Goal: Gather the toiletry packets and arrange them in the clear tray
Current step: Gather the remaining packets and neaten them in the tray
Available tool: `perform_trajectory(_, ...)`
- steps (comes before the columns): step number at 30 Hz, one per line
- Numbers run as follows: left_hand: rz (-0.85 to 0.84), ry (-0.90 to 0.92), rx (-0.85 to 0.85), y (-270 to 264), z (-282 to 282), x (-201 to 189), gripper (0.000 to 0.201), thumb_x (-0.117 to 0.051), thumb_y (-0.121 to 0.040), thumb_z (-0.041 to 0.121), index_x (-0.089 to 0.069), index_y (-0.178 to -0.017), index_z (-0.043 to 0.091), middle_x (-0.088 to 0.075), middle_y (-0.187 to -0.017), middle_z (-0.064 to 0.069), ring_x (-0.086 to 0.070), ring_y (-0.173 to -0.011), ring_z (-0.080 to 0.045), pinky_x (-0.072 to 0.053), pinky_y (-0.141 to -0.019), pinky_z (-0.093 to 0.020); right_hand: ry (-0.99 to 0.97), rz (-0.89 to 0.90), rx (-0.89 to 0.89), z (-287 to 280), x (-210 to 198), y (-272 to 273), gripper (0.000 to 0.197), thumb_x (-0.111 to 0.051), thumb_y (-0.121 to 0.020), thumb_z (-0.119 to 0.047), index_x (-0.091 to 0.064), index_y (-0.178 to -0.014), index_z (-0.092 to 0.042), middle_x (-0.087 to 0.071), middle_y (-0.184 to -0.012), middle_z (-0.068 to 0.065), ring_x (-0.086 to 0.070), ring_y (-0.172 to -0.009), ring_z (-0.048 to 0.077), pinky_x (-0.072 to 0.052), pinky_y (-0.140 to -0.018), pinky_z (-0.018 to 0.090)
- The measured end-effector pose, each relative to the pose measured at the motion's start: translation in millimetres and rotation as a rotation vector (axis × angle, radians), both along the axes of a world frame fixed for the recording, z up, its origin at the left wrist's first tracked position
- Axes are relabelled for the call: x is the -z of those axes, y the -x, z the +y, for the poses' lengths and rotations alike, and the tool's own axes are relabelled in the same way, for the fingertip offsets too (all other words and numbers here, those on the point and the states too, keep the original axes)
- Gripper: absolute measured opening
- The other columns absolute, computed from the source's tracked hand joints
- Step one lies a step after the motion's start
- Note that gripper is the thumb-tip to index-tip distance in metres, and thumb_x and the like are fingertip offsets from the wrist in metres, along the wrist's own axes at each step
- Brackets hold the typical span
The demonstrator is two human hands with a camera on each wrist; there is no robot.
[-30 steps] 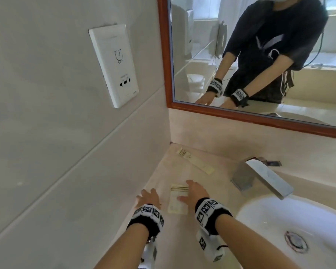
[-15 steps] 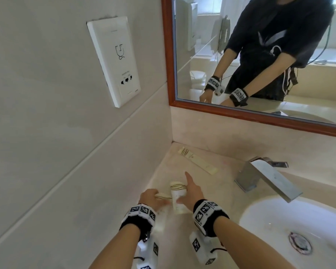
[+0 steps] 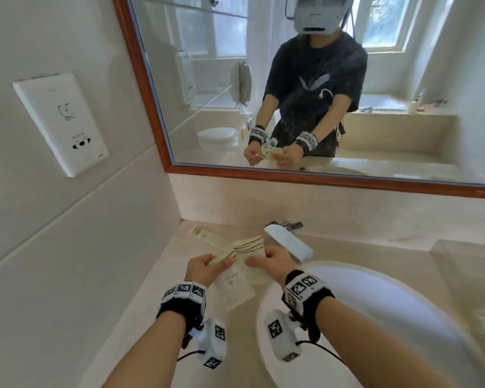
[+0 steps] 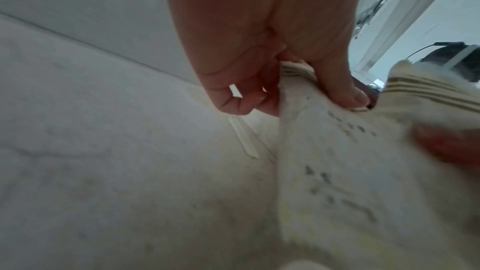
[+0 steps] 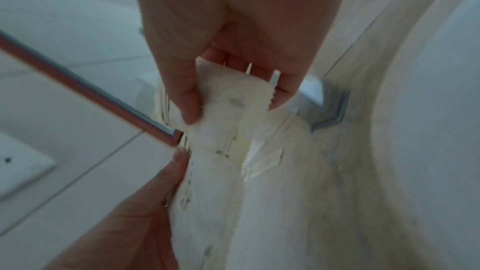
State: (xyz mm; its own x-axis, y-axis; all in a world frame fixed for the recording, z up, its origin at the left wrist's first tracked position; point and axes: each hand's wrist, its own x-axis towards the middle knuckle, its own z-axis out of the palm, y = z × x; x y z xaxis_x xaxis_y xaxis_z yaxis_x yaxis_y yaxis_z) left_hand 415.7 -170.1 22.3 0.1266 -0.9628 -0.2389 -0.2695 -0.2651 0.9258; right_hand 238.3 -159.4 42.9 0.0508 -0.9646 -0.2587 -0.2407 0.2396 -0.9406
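Packets (image 3: 237,284) (cream, brown-striped tops) are pinched by left hand (image 3: 205,268) and right hand (image 3: 275,261).

The print on the cream packets (image 4: 345,163) is smeared to grey specks in both wrist views — no word can be read, and how many packets overlap cannot be told. At the lower right of the left wrist view a reddish blur (image 4: 446,145) is too soft to identify. In the head view the clear tray (image 3: 471,278) is cut by the right edge — its contents cannot be seen.
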Motion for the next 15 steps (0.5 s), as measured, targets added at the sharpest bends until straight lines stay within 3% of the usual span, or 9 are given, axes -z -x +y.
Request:
perform_trajectory(2,0.031,-0.025,0.062,37.4,8.3,-5.7,0.022,-0.079,-0.075,0.017,-0.063,-0.060,0.015,-0.058,-0.050,0.005,-0.050,-0.048,-0.011,-0.039,-0.039,-0.015,-0.016,-0.047,0.042,14.9,-8.0,39.1,0.015,-0.073,-0.079,-0.009,-0.069,-0.070,-0.021,-0.068,-0.081,0.004,-0.065,-0.081,0.024,-0.054,-0.086,0.040)
perform_trajectory(4,0.045,-0.063,0.137,78.3,18.6,-7.2,0.020,-0.081,-0.073,0.019,-0.066,-0.060,0.017,-0.061,-0.051,0.004,-0.053,-0.052,-0.016,-0.044,-0.050,-0.022,-0.041,-0.081,0.071,33.9,-15.5,81.7,0.013,-0.072,-0.081,-0.011,-0.068,-0.072,-0.020,-0.068,-0.079,0.003,-0.065,-0.076,0.024,-0.054,-0.085,0.040)
perform_trajectory(7,0.074,-0.105,0.265,148.2,39.5,-9.0,0.020,-0.086,-0.065,0.022,-0.068,-0.057,0.018,-0.067,-0.064,-0.004,-0.060,-0.064,-0.022,-0.051,-0.064,-0.033,-0.055,-0.089,0.154,65.2,-21.9,149.3,0.010,-0.072,-0.081,-0.014,-0.067,-0.074,-0.018,-0.068,-0.075,0.001,-0.065,-0.068,0.017,-0.055,-0.069,0.031)
perform_trajectory(9,0.057,-0.114,0.353,198.0,55.1,-9.7,0.024,-0.086,-0.064,0.026,-0.065,-0.054,0.020,-0.062,-0.056,0.002,-0.056,-0.056,-0.016,-0.045,-0.058,-0.027,-0.055,-0.058,0.196,87.3,-22.9,194.9,0.009,-0.072,-0.081,-0.016,-0.067,-0.073,-0.018,-0.068,-0.074,0.001,-0.065,-0.069,0.017,-0.054,-0.066,0.028)
perform_trajectory(12,0.072,-0.084,0.449,270.1,76.9,-13.8,0.024,-0.076,-0.079,0.014,-0.060,-0.060,0.013,-0.053,-0.036,0.010,-0.047,-0.034,0.001,-0.037,-0.039,-0.011,-0.067,-0.037,0.273,119.4,-21.7,261.3,0.005,-0.072,-0.081,-0.016,-0.069,-0.082,-0.012,-0.068,-0.080,0.004,-0.065,-0.077,0.022,-0.054,-0.073,0.033)
perform_trajectory(15,0.069,-0.037,0.517,335.5,96.4,-15.7,0.023,-0.074,-0.080,0.017,-0.062,-0.061,0.014,-0.053,-0.038,0.012,-0.046,-0.034,0.003,-0.035,-0.038,-0.011,-0.087,-0.029,0.387,150.0,-21.0,323.8,0.017,-0.066,-0.083,-0.007,-0.067,-0.098,-0.001,-0.066,-0.086,0.012,-0.063,-0.078,0.027,-0.053,-0.077,0.039)
